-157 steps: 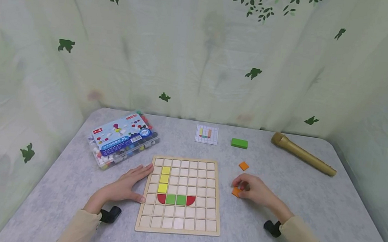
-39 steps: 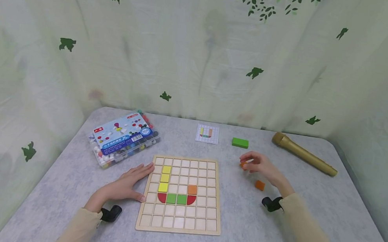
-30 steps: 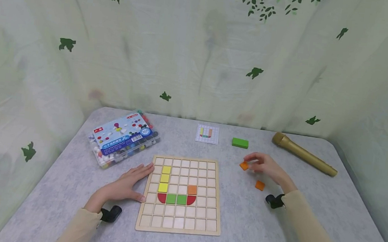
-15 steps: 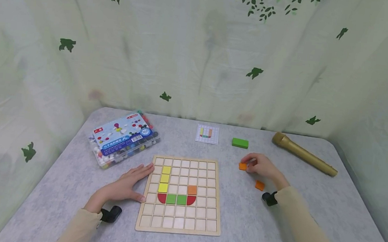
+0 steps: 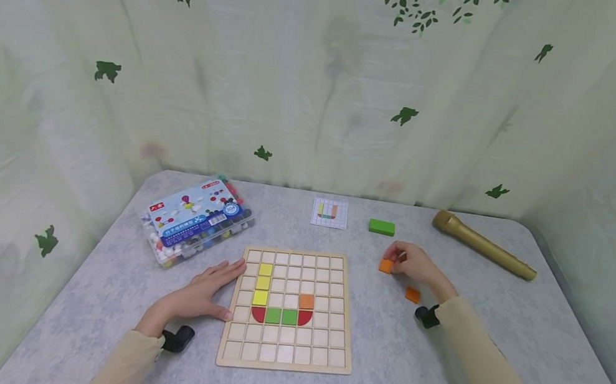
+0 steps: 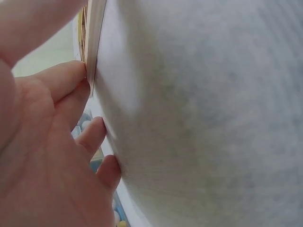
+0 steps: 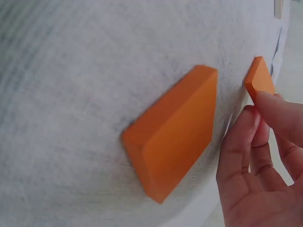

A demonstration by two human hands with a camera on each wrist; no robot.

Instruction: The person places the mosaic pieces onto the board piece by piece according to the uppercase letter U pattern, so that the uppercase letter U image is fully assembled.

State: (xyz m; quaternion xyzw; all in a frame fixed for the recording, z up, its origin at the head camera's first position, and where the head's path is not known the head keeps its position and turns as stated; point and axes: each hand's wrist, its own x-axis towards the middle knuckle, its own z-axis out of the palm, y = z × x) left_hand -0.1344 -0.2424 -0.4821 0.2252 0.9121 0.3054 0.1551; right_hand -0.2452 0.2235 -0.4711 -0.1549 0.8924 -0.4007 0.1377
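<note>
In the head view my right hand (image 5: 415, 267) pinches an orange square tile (image 5: 386, 266) to the right of the wooden grid board (image 5: 283, 366). The right wrist view shows the thumb on top of this tile (image 7: 260, 80) and fingers below it. A second orange tile (image 5: 412, 294) lies nearer, by the right wrist. My left hand (image 5: 197, 296) rests with straight, spread fingers against the board's left edge. On the board, yellow squares (image 5: 263, 282) form a column, above a row of two green squares (image 5: 280, 316) between red rounded pieces (image 5: 304, 318). One orange square (image 5: 306, 301) sits above the right red piece.
Behind the board lies a small printed card (image 5: 329, 213) with a coloured grid pattern. A green block (image 5: 381, 226) is right of it, and a gold microphone-shaped stick (image 5: 483, 245) farther right. A clear plastic box (image 5: 198, 221) with a blue label sits at the back left.
An orange square has appeared on the board since the oldest frame. My right hand has moved to the farther tile, loosened briefly, then pinched it again. My left hand has stayed at the board.
</note>
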